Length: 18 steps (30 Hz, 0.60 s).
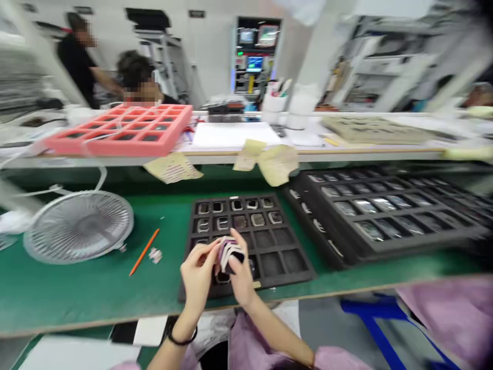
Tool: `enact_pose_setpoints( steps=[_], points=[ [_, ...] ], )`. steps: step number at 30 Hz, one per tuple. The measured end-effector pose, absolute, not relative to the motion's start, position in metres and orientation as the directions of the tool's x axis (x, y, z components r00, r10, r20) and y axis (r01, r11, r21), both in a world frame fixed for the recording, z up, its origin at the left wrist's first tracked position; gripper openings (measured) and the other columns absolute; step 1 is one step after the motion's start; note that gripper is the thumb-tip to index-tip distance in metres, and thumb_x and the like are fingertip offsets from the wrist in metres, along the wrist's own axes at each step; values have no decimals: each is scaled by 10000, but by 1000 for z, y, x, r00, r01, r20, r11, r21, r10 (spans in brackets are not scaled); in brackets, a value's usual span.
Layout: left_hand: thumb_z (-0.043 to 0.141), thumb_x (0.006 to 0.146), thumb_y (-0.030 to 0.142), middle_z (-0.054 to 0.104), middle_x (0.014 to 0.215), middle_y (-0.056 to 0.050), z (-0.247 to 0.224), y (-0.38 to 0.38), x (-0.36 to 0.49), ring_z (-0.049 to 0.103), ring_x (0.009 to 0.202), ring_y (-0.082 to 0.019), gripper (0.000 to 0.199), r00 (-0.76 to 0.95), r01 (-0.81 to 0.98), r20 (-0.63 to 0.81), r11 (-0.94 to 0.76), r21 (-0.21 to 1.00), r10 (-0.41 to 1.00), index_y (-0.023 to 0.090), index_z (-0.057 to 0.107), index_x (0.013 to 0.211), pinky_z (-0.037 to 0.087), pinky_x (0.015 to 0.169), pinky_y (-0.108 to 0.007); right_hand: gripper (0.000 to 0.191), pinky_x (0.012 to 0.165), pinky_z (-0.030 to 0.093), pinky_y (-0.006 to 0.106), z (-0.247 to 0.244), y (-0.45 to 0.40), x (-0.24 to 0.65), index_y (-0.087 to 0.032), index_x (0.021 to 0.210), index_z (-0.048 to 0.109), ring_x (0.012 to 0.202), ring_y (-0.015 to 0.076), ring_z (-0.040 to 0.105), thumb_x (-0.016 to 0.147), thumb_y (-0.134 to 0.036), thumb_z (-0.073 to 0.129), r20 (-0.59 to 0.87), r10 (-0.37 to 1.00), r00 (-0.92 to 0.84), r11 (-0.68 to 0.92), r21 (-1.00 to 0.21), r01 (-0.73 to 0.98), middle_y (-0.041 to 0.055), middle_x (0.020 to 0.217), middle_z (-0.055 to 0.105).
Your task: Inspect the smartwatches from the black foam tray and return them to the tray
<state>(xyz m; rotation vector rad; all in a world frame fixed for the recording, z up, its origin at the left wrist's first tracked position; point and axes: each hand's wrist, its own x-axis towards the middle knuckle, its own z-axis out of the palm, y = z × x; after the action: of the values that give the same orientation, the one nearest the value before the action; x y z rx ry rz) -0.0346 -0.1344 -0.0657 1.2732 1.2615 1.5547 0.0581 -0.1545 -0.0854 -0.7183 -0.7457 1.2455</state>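
My right hand [242,272] is closed around a small stack of rounded-square pieces [230,253] with white edges and a dark front face. Against the left edge of this stack, my left hand [198,270] has its thumb and fingers pinched together. Whether the left fingers hold a single piece is too blurred to tell. Both hands are over a black compartment tray [304,264] on the green bench. Similar rounded-square pieces with pale rims, such as this piece [258,219], lie in its back rows. The hands hide part of the front-left compartments.
Stacked black trays [342,249] with shiny pieces stand at right. A grey round fan [79,226] and an orange stick [144,252] lie left. Above, a shelf bears a pink foam tray [169,146]; yellow notes [278,164] hang from its edge. Two people are beyond.
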Motion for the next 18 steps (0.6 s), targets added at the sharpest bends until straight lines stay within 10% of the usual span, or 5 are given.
enact_pose_setpoints(
  steps=[7, 18],
  points=[
    [789, 689, 361, 704, 850, 0, -77, -129, -8, 627, 770, -136, 231, -394, 10, 285, -306, 952, 874, 171, 746, 811, 523, 754, -241, 694, 1045, 392, 440, -89, -145, 67, -245, 1403, 442, 1148, 249, 542, 776, -432, 671, 290, 941, 176, 339, -831, -441, 89, 1269, 543],
    [740, 656, 586, 721, 973, -6, -92, -122, -3, 670, 965, -264, 409, -311, -143, -30, -15, 990, 950, 236, 721, 867, 594, 828, -378, 707, 1039, 374, 483, -92, -142, 71, -241, 1344, 487, 1155, 280, 545, 711, -480, 693, 355, 904, 238, 427, -765, -483, 96, 1237, 551]
  ],
)
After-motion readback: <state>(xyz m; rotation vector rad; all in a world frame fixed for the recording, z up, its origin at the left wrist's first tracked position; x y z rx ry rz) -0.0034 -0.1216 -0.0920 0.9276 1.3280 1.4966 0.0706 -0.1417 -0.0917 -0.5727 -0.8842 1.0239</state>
